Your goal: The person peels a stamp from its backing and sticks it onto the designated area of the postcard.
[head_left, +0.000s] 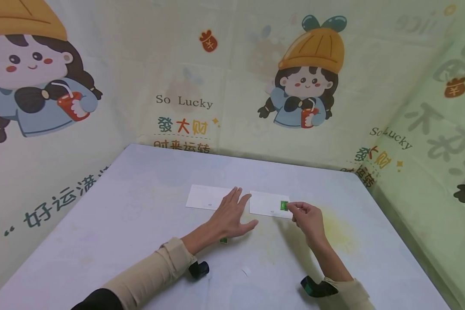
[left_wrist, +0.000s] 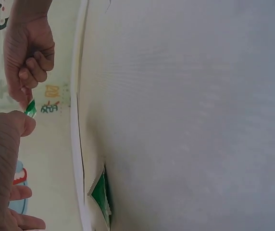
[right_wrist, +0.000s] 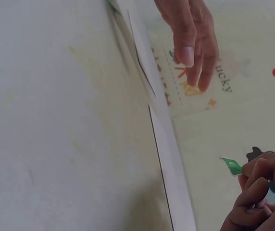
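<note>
My right hand (head_left: 305,217) pinches a small green stamp (head_left: 284,206) between thumb and fingertips, over the right end of a white rectangular paper (head_left: 265,203). In the right wrist view the stamp (right_wrist: 232,166) is raised and tilted, one corner pointing away from the fingers. My left hand (head_left: 230,215) spreads its fingers with nothing in them, overlapping the right part of another white paper (head_left: 201,197). Below its wrist lies a second green stamp (head_left: 223,240), mostly hidden in the head view; the left wrist view shows this stamp (left_wrist: 102,197) with a serrated edge.
Both papers lie side by side on a white table (head_left: 139,241). A small pale scrap (head_left: 246,271) lies nearer me. Black wrist devices (head_left: 199,270) sit at both cuffs. A printed cloth backdrop (head_left: 240,86) stands behind the table and along its sides.
</note>
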{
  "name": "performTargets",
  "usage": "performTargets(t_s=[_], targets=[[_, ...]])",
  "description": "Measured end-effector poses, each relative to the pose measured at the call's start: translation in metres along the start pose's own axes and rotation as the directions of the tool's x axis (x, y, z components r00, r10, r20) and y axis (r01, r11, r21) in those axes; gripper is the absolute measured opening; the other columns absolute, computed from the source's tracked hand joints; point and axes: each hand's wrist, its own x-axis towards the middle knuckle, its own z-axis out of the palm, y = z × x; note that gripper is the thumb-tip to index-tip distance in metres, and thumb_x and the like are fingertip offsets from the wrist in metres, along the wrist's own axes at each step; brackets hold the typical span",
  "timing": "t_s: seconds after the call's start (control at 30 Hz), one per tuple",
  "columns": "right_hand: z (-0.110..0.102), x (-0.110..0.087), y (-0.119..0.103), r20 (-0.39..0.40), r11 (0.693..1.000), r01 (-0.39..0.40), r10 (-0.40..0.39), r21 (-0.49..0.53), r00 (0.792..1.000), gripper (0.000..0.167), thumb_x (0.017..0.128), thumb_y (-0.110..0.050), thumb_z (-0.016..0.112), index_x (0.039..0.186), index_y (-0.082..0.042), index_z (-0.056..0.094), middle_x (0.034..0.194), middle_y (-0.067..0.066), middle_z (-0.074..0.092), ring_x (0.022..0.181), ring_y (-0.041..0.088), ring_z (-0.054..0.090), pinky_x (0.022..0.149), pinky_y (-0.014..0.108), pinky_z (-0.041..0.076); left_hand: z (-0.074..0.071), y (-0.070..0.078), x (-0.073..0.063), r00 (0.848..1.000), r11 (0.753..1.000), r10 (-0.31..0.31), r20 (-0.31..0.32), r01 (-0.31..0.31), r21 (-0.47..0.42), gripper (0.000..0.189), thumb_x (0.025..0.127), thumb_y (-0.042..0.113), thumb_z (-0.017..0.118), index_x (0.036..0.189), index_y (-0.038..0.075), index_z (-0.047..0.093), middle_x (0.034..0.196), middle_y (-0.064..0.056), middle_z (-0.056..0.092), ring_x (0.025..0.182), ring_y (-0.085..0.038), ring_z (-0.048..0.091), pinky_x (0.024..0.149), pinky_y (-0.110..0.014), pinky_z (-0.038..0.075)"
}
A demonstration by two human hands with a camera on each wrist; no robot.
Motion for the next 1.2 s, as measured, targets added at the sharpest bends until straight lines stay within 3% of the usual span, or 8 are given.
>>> performTargets(t_s=[0.17,0.53,0.83,1.07,1.2], targets=[[-0.002,0.012,0.006,-0.011,1.0,-0.02,0.02,-0.007,1.0,0.035,0.096,-0.027,0.071,0.11,0.004,0.071,0.066,-0.002,0.06,0.068,0.016,0.056,0.061,0.025,0.048,0.003,-0.001,0.007,1.0,1.0,-0.016,0.026,0.016,-0.003,0.075,0.096,0.052,0.061,0.154,0.008,0.041,0.16,-0.025,0.034,0.154,-0.039,0.022,0.121,-0.053,0.026],[-0.006,0.035,0.018,-0.013,0.998,-0.063,0.062,-0.026,0.998,0.034,0.095,-0.028,0.073,0.108,0.003,0.072,0.068,-0.003,0.058,0.058,0.009,0.044,0.052,0.024,0.036,0.009,-0.006,0.024,0.998,0.999,-0.049,0.05,0.049,-0.006,0.069,0.098,0.048,0.06,0.153,0.01,0.043,0.161,-0.024,0.033,0.155,-0.038,0.02,0.123,-0.052,0.024],[-0.006,0.05,0.023,0.013,0.989,-0.094,0.096,-0.11,0.995,0.038,0.098,-0.033,0.069,0.114,0.002,0.071,0.072,0.0,0.056,0.066,0.016,0.046,0.058,0.027,0.037,0.013,-0.007,0.036,0.987,0.995,-0.099,0.13,0.099,0.008,0.069,0.099,0.048,0.059,0.155,0.013,0.042,0.163,-0.024,0.029,0.155,-0.039,0.017,0.124,-0.051,0.021],[-0.012,0.067,0.029,0.026,0.983,-0.113,0.118,-0.146,0.993,0.039,0.098,-0.033,0.068,0.114,0.002,0.071,0.07,-0.002,0.055,0.069,0.016,0.046,0.059,0.028,0.036,0.012,-0.009,0.044,0.967,0.989,-0.148,0.208,0.145,0.032,0.068,0.1,0.048,0.058,0.156,0.015,0.04,0.165,-0.025,0.024,0.156,-0.039,0.013,0.125,-0.05,0.018],[-0.012,0.074,0.032,0.024,0.979,-0.138,0.143,-0.147,0.989,0.04,0.096,-0.033,0.07,0.113,0.002,0.072,0.069,-0.003,0.054,0.071,0.016,0.046,0.061,0.029,0.036,0.013,-0.01,0.047,0.966,0.989,-0.151,0.211,0.147,0.037,0.067,0.1,0.047,0.059,0.156,0.015,0.041,0.164,-0.027,0.025,0.156,-0.04,0.013,0.125,-0.05,0.019]])
